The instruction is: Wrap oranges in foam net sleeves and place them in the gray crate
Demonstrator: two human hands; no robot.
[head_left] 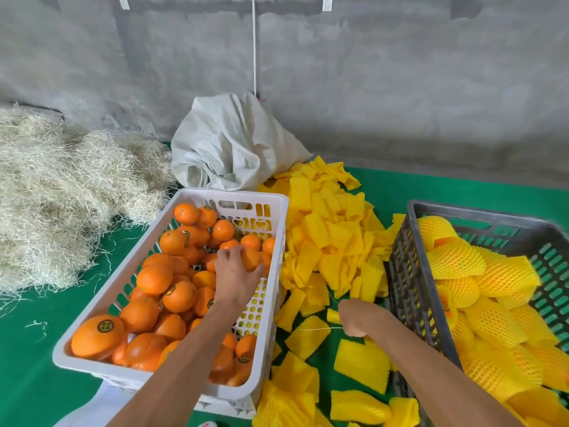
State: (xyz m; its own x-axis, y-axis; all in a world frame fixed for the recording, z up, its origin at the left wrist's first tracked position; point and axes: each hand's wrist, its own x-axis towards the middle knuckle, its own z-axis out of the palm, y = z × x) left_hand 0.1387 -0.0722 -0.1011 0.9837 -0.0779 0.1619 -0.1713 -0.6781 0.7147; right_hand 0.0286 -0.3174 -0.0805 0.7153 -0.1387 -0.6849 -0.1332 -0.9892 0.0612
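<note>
A white crate [271, 272] on the left holds several bare oranges. My left hand [235, 274] reaches into it and curls its fingers round one orange [251, 258] near the far right side. Between the crates lies a heap of yellow foam net sleeves [332, 238]. My right hand [354, 317] hovers over that heap and pinches a small yellow sleeve [332, 315]. The gray crate [403, 272] on the right contains several oranges wrapped in yellow sleeves [492, 291].
A pile of pale straw [61, 192] covers the left of the green mat [30, 349]. A gray woven sack [234, 143] leans against the concrete wall behind the white crate. Loose sleeves also lie on the mat near my arms.
</note>
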